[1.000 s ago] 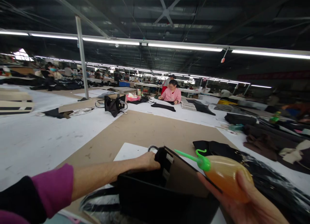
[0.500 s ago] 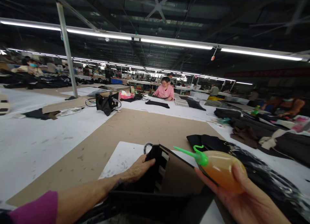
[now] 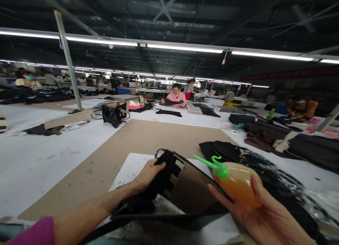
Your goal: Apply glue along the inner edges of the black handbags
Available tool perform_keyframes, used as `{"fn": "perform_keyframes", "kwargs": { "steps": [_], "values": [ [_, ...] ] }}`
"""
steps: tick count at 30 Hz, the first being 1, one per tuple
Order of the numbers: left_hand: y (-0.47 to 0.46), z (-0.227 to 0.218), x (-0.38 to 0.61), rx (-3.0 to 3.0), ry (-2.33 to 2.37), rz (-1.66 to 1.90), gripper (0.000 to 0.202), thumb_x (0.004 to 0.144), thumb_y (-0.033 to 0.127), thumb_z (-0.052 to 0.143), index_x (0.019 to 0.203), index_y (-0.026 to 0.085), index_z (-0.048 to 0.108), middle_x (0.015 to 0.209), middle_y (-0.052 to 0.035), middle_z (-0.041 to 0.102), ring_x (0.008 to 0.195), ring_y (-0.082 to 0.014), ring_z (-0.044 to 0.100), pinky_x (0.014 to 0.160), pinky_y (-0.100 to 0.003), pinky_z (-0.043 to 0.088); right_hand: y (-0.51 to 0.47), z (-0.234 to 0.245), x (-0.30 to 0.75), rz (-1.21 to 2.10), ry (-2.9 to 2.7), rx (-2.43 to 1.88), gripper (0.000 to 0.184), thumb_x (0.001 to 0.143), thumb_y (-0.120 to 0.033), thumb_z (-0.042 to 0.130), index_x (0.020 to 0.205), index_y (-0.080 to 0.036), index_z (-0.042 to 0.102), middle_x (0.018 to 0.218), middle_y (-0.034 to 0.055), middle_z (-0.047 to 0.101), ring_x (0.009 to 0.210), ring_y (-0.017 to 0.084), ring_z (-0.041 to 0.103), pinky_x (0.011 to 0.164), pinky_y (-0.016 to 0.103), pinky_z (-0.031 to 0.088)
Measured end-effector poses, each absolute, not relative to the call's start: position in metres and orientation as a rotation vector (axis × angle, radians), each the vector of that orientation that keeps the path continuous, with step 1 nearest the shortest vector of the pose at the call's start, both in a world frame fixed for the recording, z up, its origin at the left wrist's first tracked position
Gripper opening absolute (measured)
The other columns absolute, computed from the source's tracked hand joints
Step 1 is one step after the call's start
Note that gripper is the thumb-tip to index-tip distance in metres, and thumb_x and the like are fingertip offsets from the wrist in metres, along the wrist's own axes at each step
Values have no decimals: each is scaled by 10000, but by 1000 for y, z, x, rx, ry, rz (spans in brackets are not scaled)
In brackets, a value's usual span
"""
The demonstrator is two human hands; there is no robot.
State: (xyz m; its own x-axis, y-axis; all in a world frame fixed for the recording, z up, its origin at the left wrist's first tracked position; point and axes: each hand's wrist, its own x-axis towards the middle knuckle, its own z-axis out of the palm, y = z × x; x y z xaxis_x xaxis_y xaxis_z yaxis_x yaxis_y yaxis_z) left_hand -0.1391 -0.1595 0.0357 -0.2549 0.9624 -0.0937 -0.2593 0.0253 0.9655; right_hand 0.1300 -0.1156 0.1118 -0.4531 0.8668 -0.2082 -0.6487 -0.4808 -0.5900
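Observation:
My left hand (image 3: pixel 148 175) grips the upper edge of an open black bag (image 3: pixel 169 188) that stands on a white sheet (image 3: pixel 129 169) over a brown board (image 3: pixel 148 139). A brown inner panel (image 3: pixel 194 190) of the bag faces up. My right hand (image 3: pixel 262 216) holds an orange squeeze bottle (image 3: pixel 238 184) with a green nozzle (image 3: pixel 209 164) pointing left over the bag. A metal ring shows at the bag's far end.
Black bags in clear plastic (image 3: pixel 265 167) lie to the right. Dark fabric piles (image 3: pixel 291 142) cover the right table. A black bag (image 3: pixel 112 114) and a steel post (image 3: pixel 67 59) stand at the left. A person in pink (image 3: pixel 176 96) works at the far end.
The view has tilted and shifted. My left hand has pulled the bag's edge up and back, showing more of the brown panel. The bottle has stayed in my right hand.

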Motion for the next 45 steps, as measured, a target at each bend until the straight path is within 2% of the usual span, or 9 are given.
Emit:
{"fn": "perform_keyframes", "kwargs": {
  "steps": [6, 11, 16, 19, 22, 27, 31, 37, 45],
  "values": [
    [-158, 72, -144, 1003, 1347, 1321, 313, 695, 417, 673, 840, 141, 638, 656, -23, 637, 545, -149, 567, 543, -254, 442, -125, 116, 146, 2111, -455, -665, 475, 714, -429, 783, 1101, -196, 637, 1244, 130, 567, 1115, 358, 531, 901, 614, 435],
    [-156, 122, -159, 1232, 1518, 1086, 245, 654, 382, 678, 671, 143, 624, 599, -3, 600, 517, -130, 507, 522, -240, 394, -133, 122, 145, 2139, -366, -767, 580, 571, -389, 880, 1046, -140, 658, 1204, 172, 584, 1091, 396, 535, 873, 584, 464],
    [-165, 155, -170, 1357, 1598, 832, 226, 674, 376, 645, 745, 164, 677, 703, -11, 660, 645, -178, 579, 621, -255, 434, -132, 110, 145, 2178, -397, -689, 438, 643, -341, 855, 997, -149, 681, 1117, 156, 637, 979, 335, 617, 813, 479, 534],
    [-167, 156, -176, 1393, 1623, 733, 229, 677, 381, 638, 749, 168, 681, 721, -12, 667, 667, -187, 584, 619, -251, 434, -128, 102, 147, 2110, -503, -687, 333, 695, -275, 825, 984, -186, 684, 1059, 102, 671, 892, 275, 657, 721, 367, 578],
    [-159, 148, -179, 1438, 1657, 699, 243, 673, 387, 626, 756, 163, 670, 719, -6, 654, 671, -183, 571, 624, -247, 425, -121, 99, 149, 1980, -679, -731, 366, 749, -290, 778, 1077, -194, 648, 1124, 98, 645, 950, 270, 638, 732, 336, 575],
    [-127, 134, -182, 1585, 1633, 652, 252, 665, 384, 611, 770, 158, 652, 714, 13, 614, 676, -159, 531, 644, -241, 404, -98, 103, 153, 1633, -1029, -834, 558, 639, -389, 817, 1117, -196, 604, 1140, 112, 628, 1000, 318, 608, 746, 328, 573],
    [-105, 129, -178, 1664, 1557, 647, 182, 660, 329, 615, 718, 159, 644, 684, 21, 592, 667, -147, 508, 624, -229, 390, -78, 112, 159, 1309, -1286, -792, 581, 595, -359, 834, 1112, -260, 588, 1150, 56, 621, 947, 230, 628, 777, 203, 528],
    [-84, 126, -171, 1624, 1434, 627, 220, 635, 292, 660, 806, 164, 710, 723, 11, 649, 669, -152, 542, 647, -237, 413, -51, 118, 162, 1041, -1556, -714, 558, 636, -380, 801, 1139, -322, 568, 1076, -19, 633, 930, 158, 611, 801, 127, 478],
    [-73, 125, -164, 1628, 1456, 536, 219, 631, 293, 680, 814, 181, 724, 679, 29, 661, 611, -134, 548, 632, -227, 422, -36, 126, 168, 850, -1779, -720, 538, 686, -430, 754, 1165, -288, 556, 1057, 5, 646, 932, 192, 621, 799, 180, 504]
  ]
}}
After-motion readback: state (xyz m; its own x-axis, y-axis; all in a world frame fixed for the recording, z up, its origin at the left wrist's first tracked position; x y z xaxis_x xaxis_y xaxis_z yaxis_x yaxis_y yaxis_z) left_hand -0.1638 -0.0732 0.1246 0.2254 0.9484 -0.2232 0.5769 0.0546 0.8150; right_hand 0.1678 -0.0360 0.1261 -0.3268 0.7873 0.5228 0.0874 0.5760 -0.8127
